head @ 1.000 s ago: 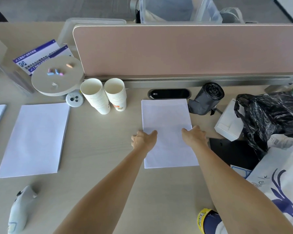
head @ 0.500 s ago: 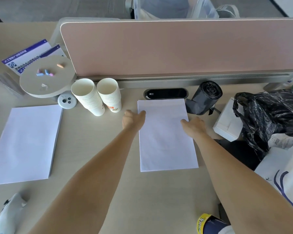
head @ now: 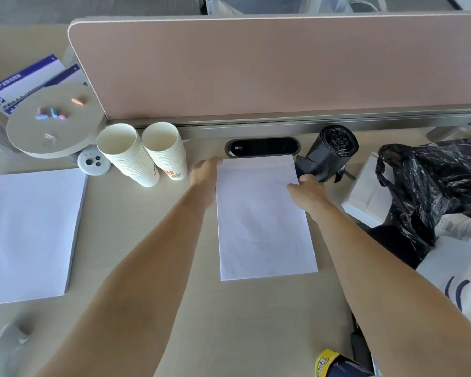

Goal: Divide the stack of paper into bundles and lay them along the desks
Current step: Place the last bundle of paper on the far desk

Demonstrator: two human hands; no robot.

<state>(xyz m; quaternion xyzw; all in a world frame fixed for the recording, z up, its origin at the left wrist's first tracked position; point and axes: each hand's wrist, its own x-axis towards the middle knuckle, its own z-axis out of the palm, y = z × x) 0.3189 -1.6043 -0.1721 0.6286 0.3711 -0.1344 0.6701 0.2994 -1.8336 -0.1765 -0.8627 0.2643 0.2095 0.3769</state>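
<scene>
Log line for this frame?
left hand: at bundle left edge | right hand: at right edge | bundle: flat on desk | second bundle: flat, left

white chinese characters are carried on the blue bands of the cards [head: 25, 83] at the upper left, too blurred to be read. orange print on a paper cup [head: 166, 156] and characters on the yellow label [head: 322, 361] at the bottom edge cannot be made out.

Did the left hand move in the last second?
Yes: the left hand slid along the left edge of the paper bundle, toward the black cable slot.
</scene>
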